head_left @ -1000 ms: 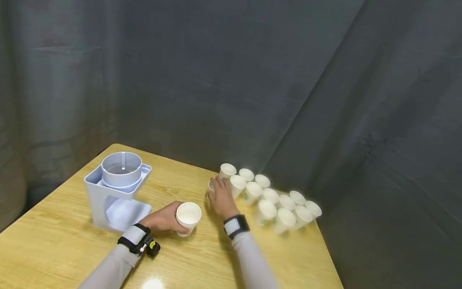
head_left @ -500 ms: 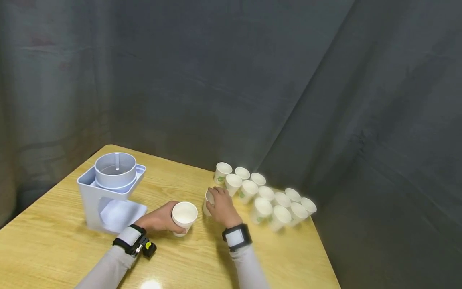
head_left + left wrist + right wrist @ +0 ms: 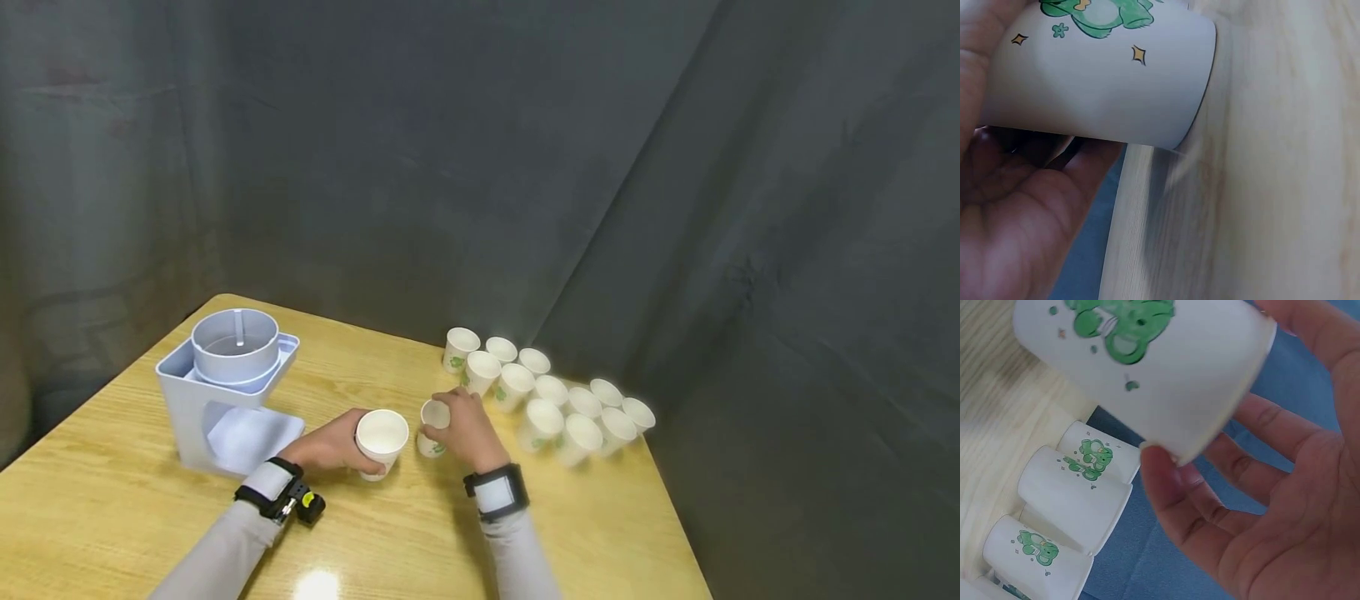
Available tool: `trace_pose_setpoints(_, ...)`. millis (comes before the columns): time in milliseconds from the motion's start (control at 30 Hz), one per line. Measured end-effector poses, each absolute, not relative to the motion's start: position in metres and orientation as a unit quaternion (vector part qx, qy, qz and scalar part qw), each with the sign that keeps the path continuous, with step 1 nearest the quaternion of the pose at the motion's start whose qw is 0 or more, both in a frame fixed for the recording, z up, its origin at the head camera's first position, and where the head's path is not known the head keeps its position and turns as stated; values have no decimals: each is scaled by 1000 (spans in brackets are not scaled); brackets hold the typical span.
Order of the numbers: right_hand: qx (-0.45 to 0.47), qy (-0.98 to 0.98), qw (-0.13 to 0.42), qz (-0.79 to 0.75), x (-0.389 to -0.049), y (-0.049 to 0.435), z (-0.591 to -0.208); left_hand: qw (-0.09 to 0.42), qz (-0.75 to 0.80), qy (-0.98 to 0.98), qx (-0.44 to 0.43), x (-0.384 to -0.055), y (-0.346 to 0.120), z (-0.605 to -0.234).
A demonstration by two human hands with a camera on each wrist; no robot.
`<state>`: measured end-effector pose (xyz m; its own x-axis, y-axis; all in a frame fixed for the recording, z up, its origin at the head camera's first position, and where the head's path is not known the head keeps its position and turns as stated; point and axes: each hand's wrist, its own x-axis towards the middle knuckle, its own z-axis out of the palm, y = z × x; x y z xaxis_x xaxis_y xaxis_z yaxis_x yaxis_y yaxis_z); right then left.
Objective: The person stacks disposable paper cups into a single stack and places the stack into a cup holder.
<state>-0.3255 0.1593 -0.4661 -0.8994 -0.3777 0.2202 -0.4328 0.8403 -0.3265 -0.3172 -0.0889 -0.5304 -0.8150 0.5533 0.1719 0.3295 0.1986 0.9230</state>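
Observation:
My left hand (image 3: 330,443) grips a white paper cup (image 3: 382,432) from its left side, the thumb around the near side. Close up in the left wrist view, that paper cup (image 3: 1104,94) carries a green cartoon animal and small yellow stars, its base near the wooden surface. Just to the right, my right hand (image 3: 468,431) holds a second paper cup (image 3: 432,415) upright from above by the rim. The right wrist view shows fingers (image 3: 1169,487) and thumb at this cup's (image 3: 1166,381) rim, with a green animal printed on its wall.
A group of several upright paper cups (image 3: 514,379) stands at the back right of the wooden table (image 3: 360,550). On the left is a pale blue-white machine (image 3: 183,408) with a round open hopper (image 3: 235,362) on top. Dark curtains (image 3: 420,167) hang behind the table.
My right hand has drawn its paper cup away from the back group, toward me and closer to the left hand's cup. The left hand keeps its grip in nearly the same place.

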Motion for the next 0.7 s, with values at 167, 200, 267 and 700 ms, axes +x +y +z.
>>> trace_pose_setpoints(167,217,-952,83,200,-325,161,-466,103,565,768,285,-317,-88,-528)
trace_pose_setpoints(200,219,-951,84,202,-325,161,-466,103,565,767,286,-316,-88,-528)
trace_pose_setpoints(267,222,-950,87,203,-325,161,-466,105,565,766,288,-316,-88,-528)
trace_pose_setpoints(700,210,-949,99,215,-327,161,-470,107,571,757,299,-315,-87,-526)
